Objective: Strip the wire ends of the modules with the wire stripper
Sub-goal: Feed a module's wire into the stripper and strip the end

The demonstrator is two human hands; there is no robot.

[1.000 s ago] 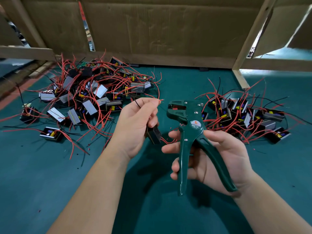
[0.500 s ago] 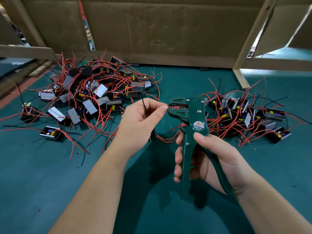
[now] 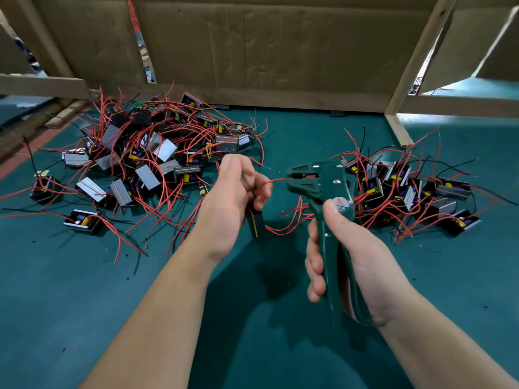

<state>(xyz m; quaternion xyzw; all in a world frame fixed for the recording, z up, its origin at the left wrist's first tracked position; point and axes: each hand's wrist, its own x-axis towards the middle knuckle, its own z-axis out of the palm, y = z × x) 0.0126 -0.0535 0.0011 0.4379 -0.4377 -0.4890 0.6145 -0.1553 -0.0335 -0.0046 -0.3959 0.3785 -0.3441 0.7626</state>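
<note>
My right hand [image 3: 348,256] grips the handles of a green wire stripper [image 3: 327,192], squeezed close together, its jaws pointing left. My left hand [image 3: 230,203] pinches a red wire [image 3: 276,180] whose end sits in the stripper's jaws. A small black module [image 3: 256,221] hangs below my left hand, partly hidden by the fingers. A large pile of modules [image 3: 146,161] with red and black wires lies at the back left. A second pile of modules [image 3: 407,189] lies to the right, behind the stripper.
The table is covered in green felt [image 3: 84,290]. A cardboard wall [image 3: 266,46] closes the back, with wooden frame posts [image 3: 412,68] at the right and left. Small bits of stripped insulation lie scattered on the felt.
The stripper rose and its jaws came onto the red wire end. My right hand has squeezed the handles together. My left hand shifted slightly left, drawing the wire taut.
</note>
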